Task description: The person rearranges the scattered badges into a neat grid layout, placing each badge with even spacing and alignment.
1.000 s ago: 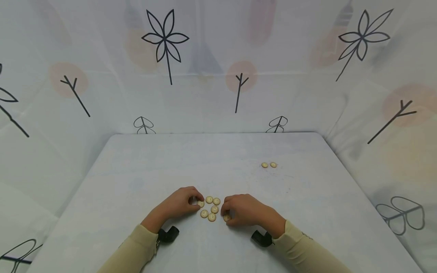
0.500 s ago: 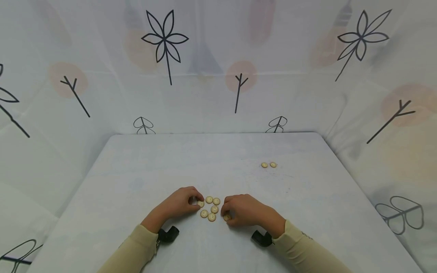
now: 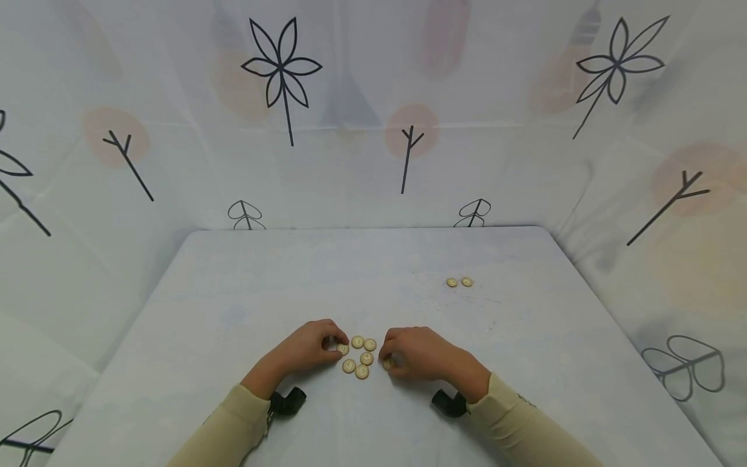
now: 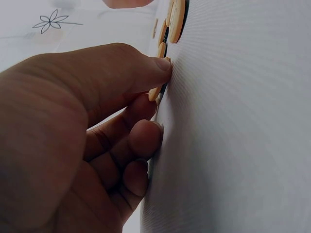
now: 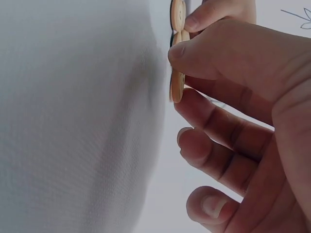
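Observation:
In the head view my left hand (image 3: 305, 347) pinches a pale yellow button (image 3: 343, 349) between thumb and fingers, at the left side of a small cluster. The left wrist view has this button (image 4: 154, 93) edge-on, partly covered by the thumb. Across the cluster, my right hand (image 3: 425, 353) holds a similar button (image 3: 388, 364) between thumb and forefinger. Its remaining fingers are loosely curled in the right wrist view, where the button (image 5: 178, 87) stands on edge to the camera. Between the hands lie several buttons (image 3: 366, 358) in a rough ring on the white table (image 3: 292, 272).
Two more buttons, a left one (image 3: 452, 282) and a right one (image 3: 467, 281), lie side by side toward the back right. A white cloth backdrop (image 3: 350, 175) with printed plants rises behind the table. Both wrists carry black camera mounts.
My right hand has shifted slightly toward the back of the table, taking its button along. The left hand and the cluster have stayed in place.

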Motion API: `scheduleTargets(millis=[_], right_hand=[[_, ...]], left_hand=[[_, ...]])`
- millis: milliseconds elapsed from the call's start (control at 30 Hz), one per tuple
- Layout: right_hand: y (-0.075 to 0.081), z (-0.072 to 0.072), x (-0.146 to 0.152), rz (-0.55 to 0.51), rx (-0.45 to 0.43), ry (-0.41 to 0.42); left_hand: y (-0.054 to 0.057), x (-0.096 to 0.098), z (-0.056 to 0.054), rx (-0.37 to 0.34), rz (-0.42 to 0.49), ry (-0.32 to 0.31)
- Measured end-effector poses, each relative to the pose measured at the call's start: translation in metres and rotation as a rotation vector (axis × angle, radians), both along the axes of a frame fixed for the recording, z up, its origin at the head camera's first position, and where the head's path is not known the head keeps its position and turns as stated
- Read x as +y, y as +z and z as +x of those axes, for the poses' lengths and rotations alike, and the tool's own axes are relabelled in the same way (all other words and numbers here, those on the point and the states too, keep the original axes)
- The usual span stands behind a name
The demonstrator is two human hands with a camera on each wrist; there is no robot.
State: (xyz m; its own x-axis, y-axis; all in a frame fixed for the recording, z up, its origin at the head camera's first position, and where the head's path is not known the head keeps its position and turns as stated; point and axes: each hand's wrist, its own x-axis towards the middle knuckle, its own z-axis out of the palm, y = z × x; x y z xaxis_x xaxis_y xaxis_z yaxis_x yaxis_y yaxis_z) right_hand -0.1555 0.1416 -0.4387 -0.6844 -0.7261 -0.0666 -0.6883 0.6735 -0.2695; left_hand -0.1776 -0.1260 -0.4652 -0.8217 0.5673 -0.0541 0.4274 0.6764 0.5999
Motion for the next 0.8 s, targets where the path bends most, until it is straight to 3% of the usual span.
scheduleTargets(millis=[800], right_hand=[[0.004, -0.017, 0.012, -0.027, 0.059, -0.097]], left_hand=[[0.0, 0.0, -0.001, 0.011, 0.0, -0.014]])
